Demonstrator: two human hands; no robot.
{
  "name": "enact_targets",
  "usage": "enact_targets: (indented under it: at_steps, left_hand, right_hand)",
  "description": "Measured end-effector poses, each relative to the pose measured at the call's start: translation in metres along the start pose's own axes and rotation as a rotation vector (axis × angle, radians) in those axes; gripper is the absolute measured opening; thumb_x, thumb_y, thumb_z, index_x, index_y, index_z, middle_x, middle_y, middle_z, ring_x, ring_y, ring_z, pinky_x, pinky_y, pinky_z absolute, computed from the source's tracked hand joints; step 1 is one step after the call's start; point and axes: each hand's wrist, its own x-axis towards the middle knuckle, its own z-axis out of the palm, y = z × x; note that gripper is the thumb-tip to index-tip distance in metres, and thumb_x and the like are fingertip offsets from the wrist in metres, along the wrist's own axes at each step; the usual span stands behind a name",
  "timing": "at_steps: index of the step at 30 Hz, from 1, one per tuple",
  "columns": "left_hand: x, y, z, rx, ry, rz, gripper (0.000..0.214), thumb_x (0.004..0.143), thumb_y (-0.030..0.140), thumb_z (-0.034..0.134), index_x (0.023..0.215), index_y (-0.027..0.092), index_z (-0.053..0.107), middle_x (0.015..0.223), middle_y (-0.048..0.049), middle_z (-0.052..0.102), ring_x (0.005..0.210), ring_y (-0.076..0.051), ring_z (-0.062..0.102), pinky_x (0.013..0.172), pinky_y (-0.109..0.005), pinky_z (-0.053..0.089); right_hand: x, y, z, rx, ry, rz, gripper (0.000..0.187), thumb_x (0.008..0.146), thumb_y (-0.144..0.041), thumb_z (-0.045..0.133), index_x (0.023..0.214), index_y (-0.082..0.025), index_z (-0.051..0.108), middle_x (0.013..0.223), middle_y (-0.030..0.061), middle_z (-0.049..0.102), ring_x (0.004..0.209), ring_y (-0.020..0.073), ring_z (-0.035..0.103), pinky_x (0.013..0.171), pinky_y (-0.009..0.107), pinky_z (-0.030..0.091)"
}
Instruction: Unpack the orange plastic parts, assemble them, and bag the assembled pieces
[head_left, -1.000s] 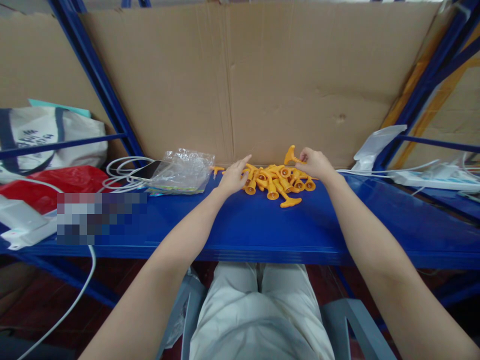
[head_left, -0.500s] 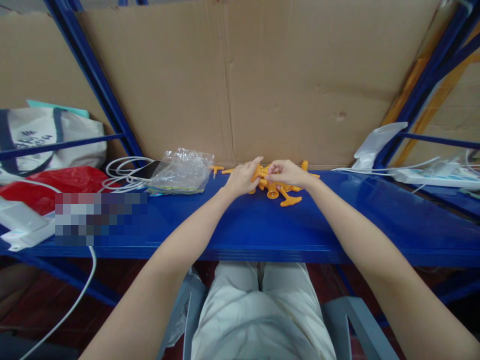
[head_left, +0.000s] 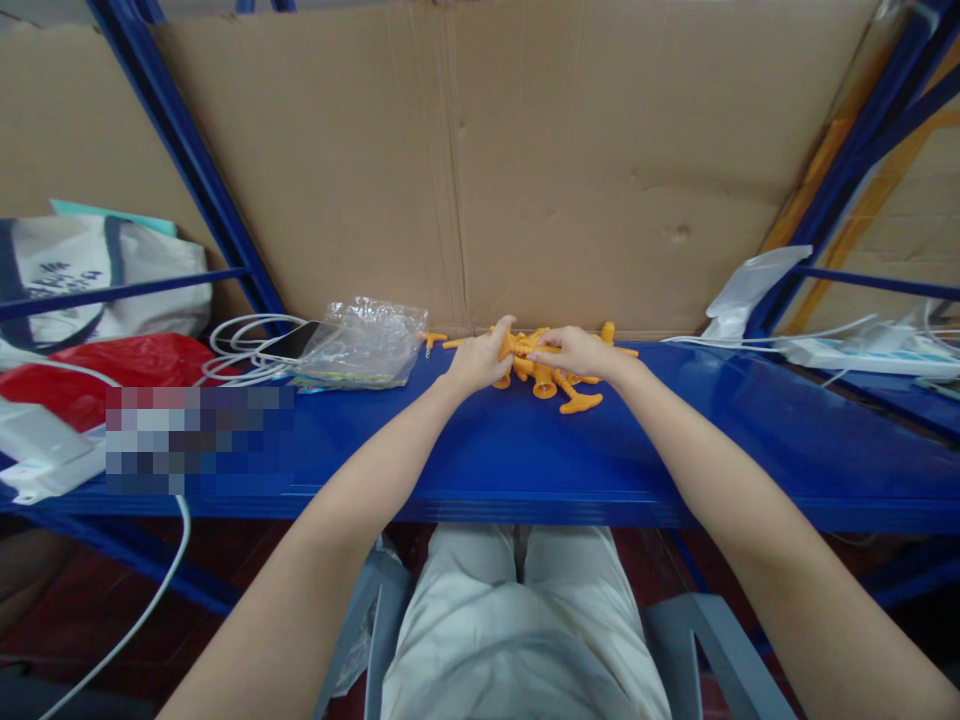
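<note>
A heap of several small orange plastic T-handled parts (head_left: 559, 380) lies on the blue shelf (head_left: 525, 460) against the cardboard back wall. My left hand (head_left: 480, 358) and my right hand (head_left: 574, 350) meet above the heap, both with fingers closed. Between them they pinch one orange part (head_left: 529, 347), the left hand at its left end and the right hand at its right end. Most of the heap is hidden behind my hands; one orange part (head_left: 581, 403) lies loose at the front.
A crumpled clear plastic bag (head_left: 360, 343) lies left of the heap, over a phone with white cables (head_left: 240, 350). Further left are a red bag (head_left: 97, 375) and a white tote (head_left: 97, 275). A white power strip (head_left: 862, 355) and white pouch (head_left: 754, 290) sit at right.
My right hand, which held an orange part up at the right of the heap, has moved left to meet my left hand. Both hands now grip one part together.
</note>
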Motion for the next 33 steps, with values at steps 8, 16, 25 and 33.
enact_targets:
  at_steps: [8,16,25,33]
  left_hand:
    - [0.003,-0.009,0.004,-0.093,-0.047,0.016,0.061,0.089,0.026,0.056,0.148,0.016,0.045,0.118,-0.0137,0.075,0.11,-0.029,0.071,0.095,-0.038,0.053]
    - [0.008,-0.014,0.002,-0.267,-0.066,0.002,0.054,0.08,0.02,0.057,0.134,0.014,0.064,0.122,-0.0106,0.074,0.112,-0.028,0.069,0.1,-0.037,0.052]
    - [0.013,-0.015,0.007,-0.458,-0.137,-0.013,0.03,0.073,0.019,0.062,0.099,0.014,0.075,0.093,-0.0055,0.077,0.084,-0.022,0.07,0.078,-0.031,0.053]
    - [0.016,-0.014,0.005,-0.574,-0.197,-0.072,0.024,0.069,0.019,0.063,0.088,0.012,0.075,0.075,-0.0014,0.071,0.069,-0.017,0.063,0.065,-0.026,0.048]
  right_hand:
    - [-0.003,-0.019,0.0,-0.56,0.031,-0.046,0.032,0.101,-0.037,0.052,0.114,-0.015,0.071,0.101,0.0138,0.076,0.093,0.0251,0.071,0.071,0.028,0.04]
    - [-0.01,-0.033,0.001,-0.692,0.068,-0.128,0.03,0.102,-0.031,0.05,0.117,-0.011,0.067,0.107,0.0179,0.074,0.102,0.0268,0.068,0.078,0.031,0.044]
    - [0.0,-0.01,0.01,-0.731,0.233,-0.327,0.018,0.096,-0.017,0.055,0.107,-0.019,0.07,0.094,0.0084,0.071,0.1,0.0256,0.059,0.116,0.059,0.023]
    - [0.001,-0.007,0.011,-0.77,0.284,-0.381,0.029,0.096,-0.007,0.044,0.106,-0.02,0.068,0.097,0.0074,0.069,0.1,0.0237,0.057,0.118,0.06,0.022]
